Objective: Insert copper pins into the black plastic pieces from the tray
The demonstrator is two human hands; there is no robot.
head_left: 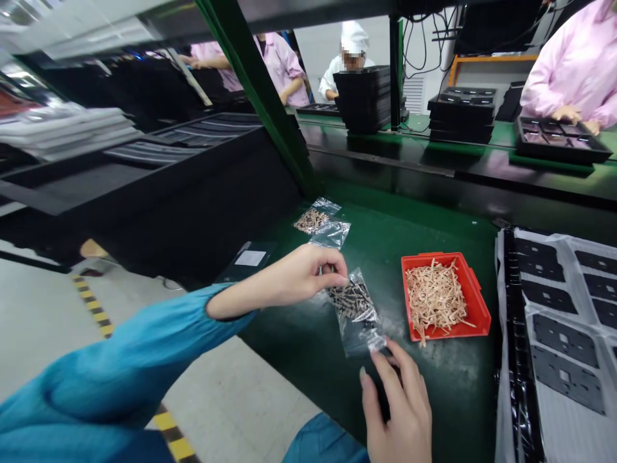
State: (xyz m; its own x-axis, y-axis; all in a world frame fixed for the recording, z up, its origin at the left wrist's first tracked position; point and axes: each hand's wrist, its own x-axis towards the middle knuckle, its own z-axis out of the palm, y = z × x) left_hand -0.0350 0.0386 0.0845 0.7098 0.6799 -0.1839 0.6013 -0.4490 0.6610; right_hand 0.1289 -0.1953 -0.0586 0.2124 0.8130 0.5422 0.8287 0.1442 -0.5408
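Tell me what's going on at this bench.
Someone in blue sleeves handles a clear bag of small dark pieces on a green bench. The left hand appears to pinch its far end; the right hand is at its near end. A red bin of tan strips stands to the right. Other bags lie beyond.

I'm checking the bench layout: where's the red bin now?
In the head view, the red bin sits right of centre on the bench, between the held bag and the black parts.
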